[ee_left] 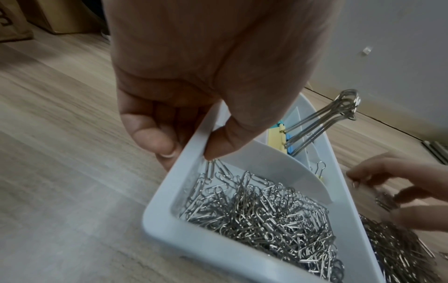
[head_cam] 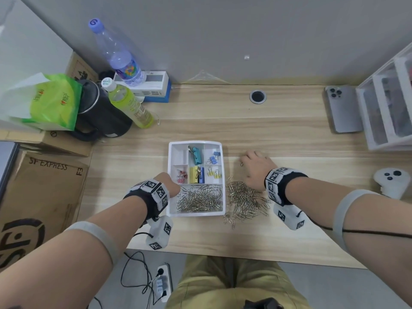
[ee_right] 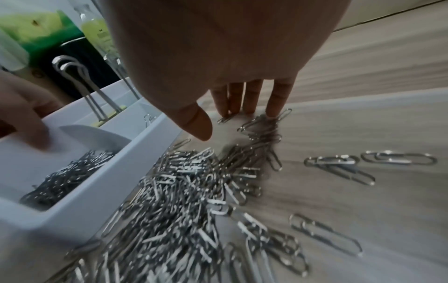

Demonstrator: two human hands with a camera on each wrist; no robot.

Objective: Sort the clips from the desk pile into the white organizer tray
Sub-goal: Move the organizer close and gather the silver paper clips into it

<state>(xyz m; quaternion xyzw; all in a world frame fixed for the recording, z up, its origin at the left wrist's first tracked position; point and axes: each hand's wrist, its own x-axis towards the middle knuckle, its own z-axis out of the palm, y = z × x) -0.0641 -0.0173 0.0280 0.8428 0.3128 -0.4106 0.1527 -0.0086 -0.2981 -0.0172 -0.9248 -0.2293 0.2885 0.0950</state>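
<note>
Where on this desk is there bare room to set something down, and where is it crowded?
Bare wood lies between the tray and the grommet, right to the phone; also left of the tray toward the kettle, and along the near edge below the clip pile. Crowded: the back-left corner, and right of the tray, where the right hand works the pile.

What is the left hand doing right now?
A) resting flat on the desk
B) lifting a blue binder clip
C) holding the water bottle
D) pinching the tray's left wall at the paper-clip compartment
D: the left hand pinches the left wall of the white organizer tray, thumb inside above the paper clips, fingers outside.
</note>
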